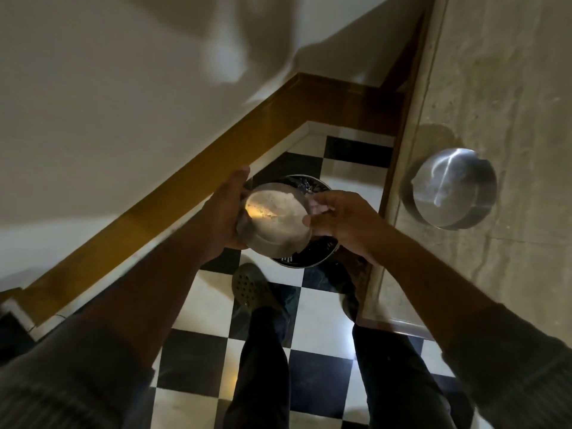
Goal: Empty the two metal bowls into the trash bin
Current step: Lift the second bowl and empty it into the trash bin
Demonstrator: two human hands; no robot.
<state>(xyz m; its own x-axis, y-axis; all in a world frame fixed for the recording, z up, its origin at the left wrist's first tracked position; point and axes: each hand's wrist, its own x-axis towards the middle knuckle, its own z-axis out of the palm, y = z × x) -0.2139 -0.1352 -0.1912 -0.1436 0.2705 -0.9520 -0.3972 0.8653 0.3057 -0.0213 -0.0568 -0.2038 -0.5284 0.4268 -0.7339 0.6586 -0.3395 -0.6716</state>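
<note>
A metal bowl point(274, 219) hangs tilted over the round black trash bin point(305, 258), which stands on the chequered floor right beneath it. My left hand point(221, 212) grips the bowl's left side and my right hand point(337, 216) pinches its right rim. The bowl's inside looks pale with a few specks. A second metal bowl point(450, 188) stands upright on the stone counter point(510, 88) to the right, with no hand near it. Most of the bin is hidden behind the held bowl and my hands.
A white wall with a brown wooden skirting point(216, 153) runs along the left. The counter's edge point(399, 187) borders the narrow floor strip on the right. My feet in dark perforated clogs point(250, 287) stand just in front of the bin.
</note>
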